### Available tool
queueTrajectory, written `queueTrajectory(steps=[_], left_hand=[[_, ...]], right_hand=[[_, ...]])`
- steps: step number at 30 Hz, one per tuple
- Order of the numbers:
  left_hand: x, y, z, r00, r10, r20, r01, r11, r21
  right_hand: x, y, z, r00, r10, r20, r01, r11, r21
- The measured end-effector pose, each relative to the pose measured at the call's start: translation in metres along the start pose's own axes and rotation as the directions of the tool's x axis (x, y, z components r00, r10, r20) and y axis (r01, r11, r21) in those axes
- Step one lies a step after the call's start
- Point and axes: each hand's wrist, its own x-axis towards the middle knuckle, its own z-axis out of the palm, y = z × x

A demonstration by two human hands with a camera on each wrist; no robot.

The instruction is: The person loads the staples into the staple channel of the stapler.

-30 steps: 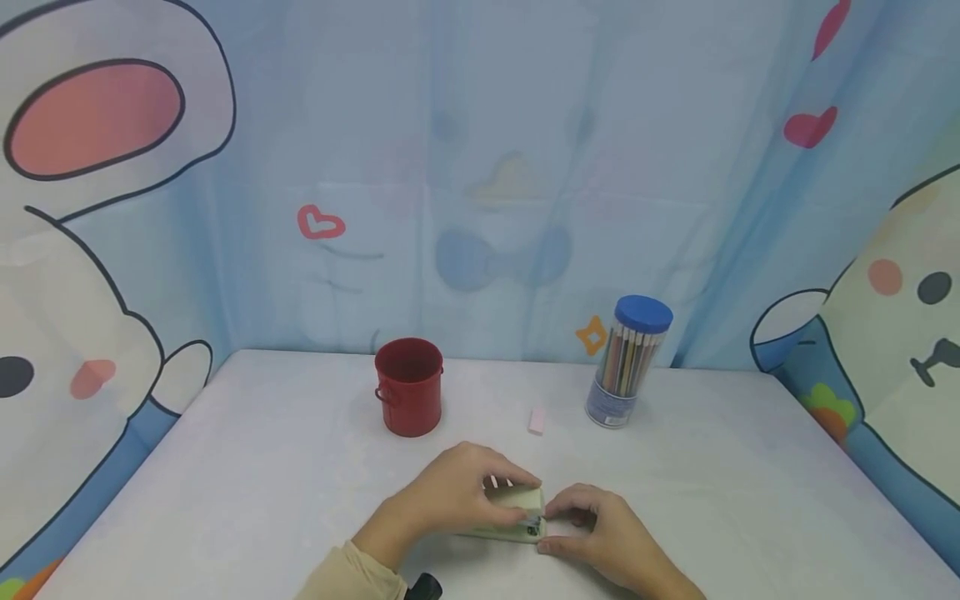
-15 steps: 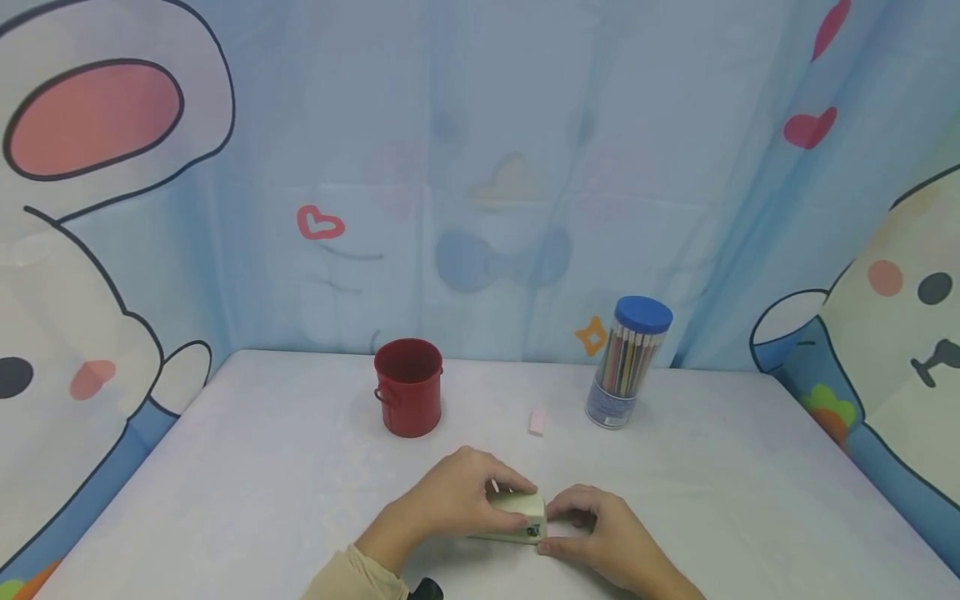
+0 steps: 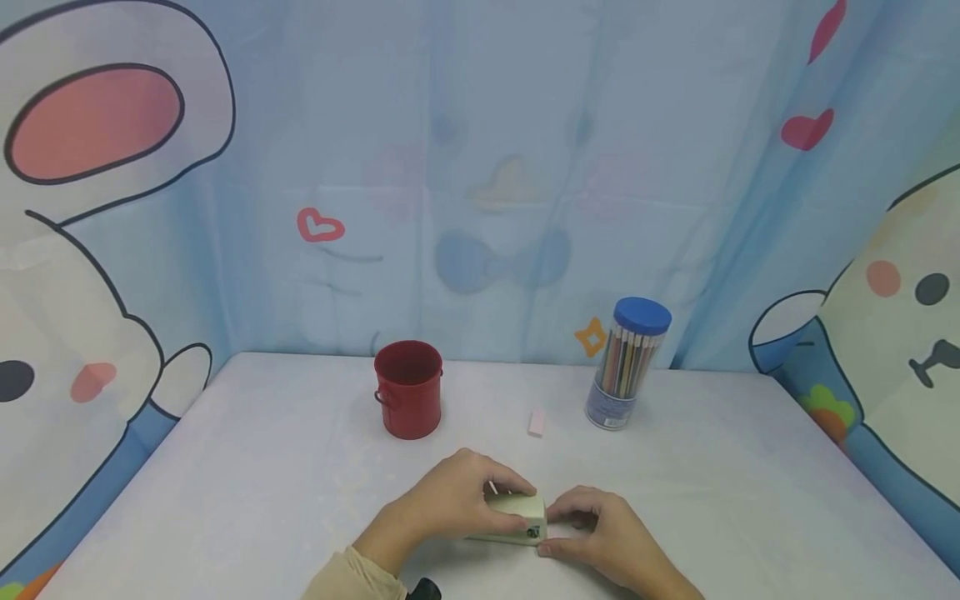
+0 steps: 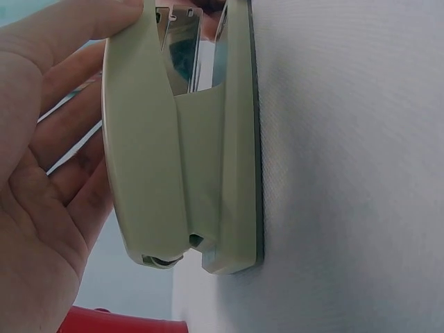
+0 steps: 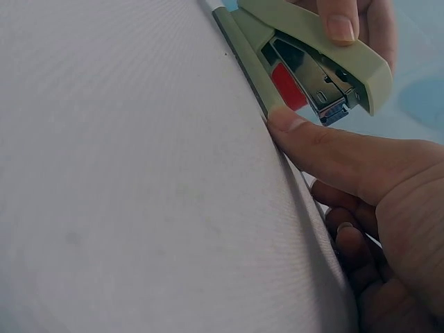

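A pale green stapler (image 3: 517, 504) rests on the white tabletop near its front. My left hand (image 3: 450, 500) grips its upper arm from above, thumb on the near side and fingers on the far side. At the stapler's front end, my right hand (image 3: 603, 537) pinches the base between thumb and finger. In the right wrist view the right thumb (image 5: 326, 146) lies on the base's tip, below the metal magazine (image 5: 312, 73). A gap shows between magazine and base there. The left wrist view shows the stapler's side (image 4: 142, 139) and rear hinge.
A red bucket (image 3: 408, 408) stands at the back left of the table. Farther right are a small pink block (image 3: 536, 422) and a clear jar of pencils (image 3: 626, 367) with a blue lid. A blue cartoon curtain (image 3: 495, 150) hangs behind the table.
Since one second ago, the left hand has lowered the stapler's upper arm slightly toward the base. The right hand has hardly moved. Between half a second ago and now little differs.
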Motion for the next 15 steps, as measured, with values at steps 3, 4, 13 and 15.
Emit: queueTrajectory(steps=[3,4,13,15], left_hand=[[-0.0001,0.0005,0.0004,1.000,-0.011,0.005,0.011,1.000,0.004],[-0.0001,0.0004,0.0005,1.000,-0.011,0.006,0.011,1.000,0.005],[-0.0005,-0.0015,-0.0009,1.000,-0.024,0.018,0.023,1.000,0.008],[-0.0001,-0.0018,-0.0009,1.000,-0.013,0.016,0.013,1.000,0.018]], right_hand=[[-0.0003,0.0008,-0.0002,1.000,-0.006,0.001,0.006,1.000,0.001],[-0.0004,0.0010,-0.0002,1.000,-0.007,0.003,0.007,1.000,0.003],[0.0007,0.0020,0.0017,1.000,-0.009,0.002,0.009,1.000,-0.004],[0.0012,0.0024,0.0011,1.000,-0.015,0.004,0.015,1.000,-0.004]])
